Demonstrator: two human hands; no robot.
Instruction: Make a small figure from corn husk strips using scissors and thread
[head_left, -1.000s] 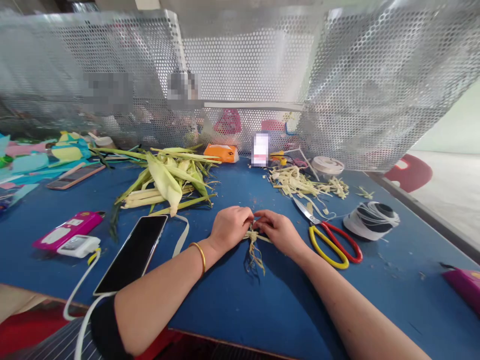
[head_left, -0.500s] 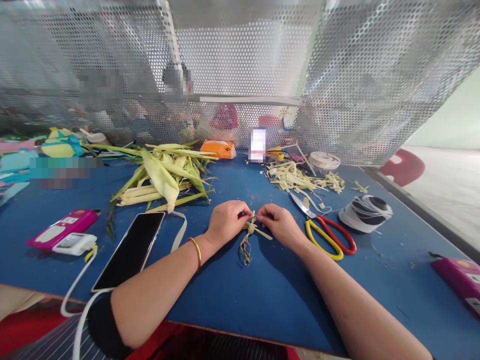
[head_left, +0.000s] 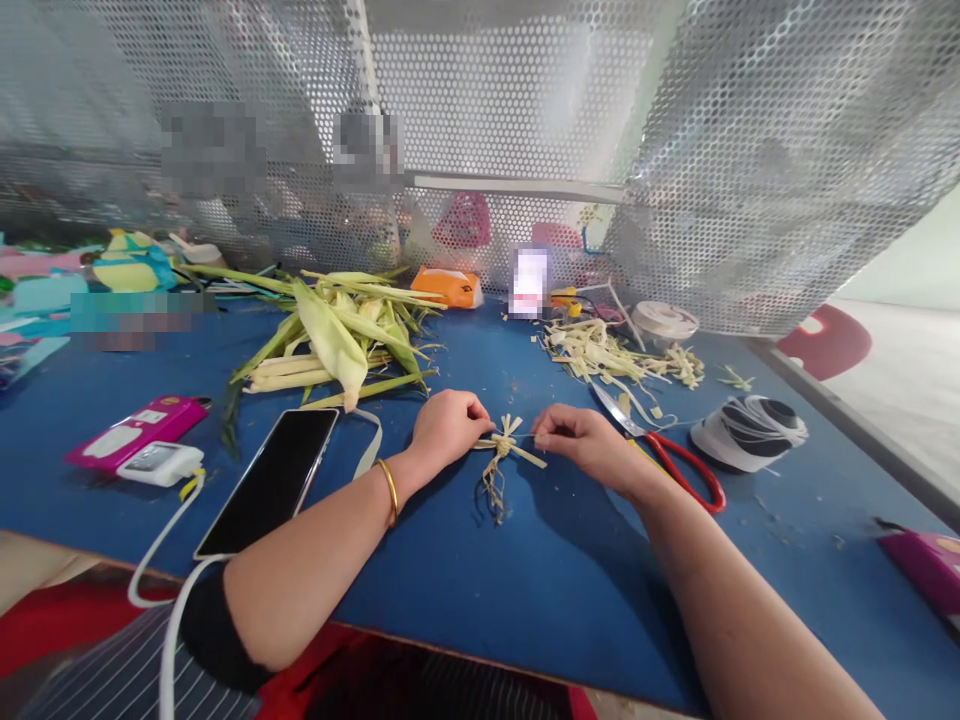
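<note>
A small knotted figure of pale corn husk strips (head_left: 506, 445), with darker stringy ends hanging toward me, lies on the blue table between my hands. A thin thread (head_left: 525, 434) runs from its upper part to my right hand (head_left: 581, 440), whose thumb and fingers are pinched on it. On the other side my left hand (head_left: 448, 425), with a gold bangle at the wrist, is also pinched closed, apparently on the thread's other side; its fingertips hide the end. Right of my right hand lie scissors (head_left: 682, 465) with red and yellow handles, partly covered by my forearm.
Green corn husks (head_left: 330, 345) are heaped at the back left, husk scraps (head_left: 600, 350) at the back right. A thread spool (head_left: 750, 432) stands right of the scissors. A phone (head_left: 274, 480) and a magenta packet (head_left: 139, 435) lie left. Perforated metal mesh (head_left: 502, 100) bounds the far edge.
My hands have moved apart from the husk figure, the right one to the right, and the thread now shows stretched between. My right forearm covers more of the scissors. The view has shifted slightly.
</note>
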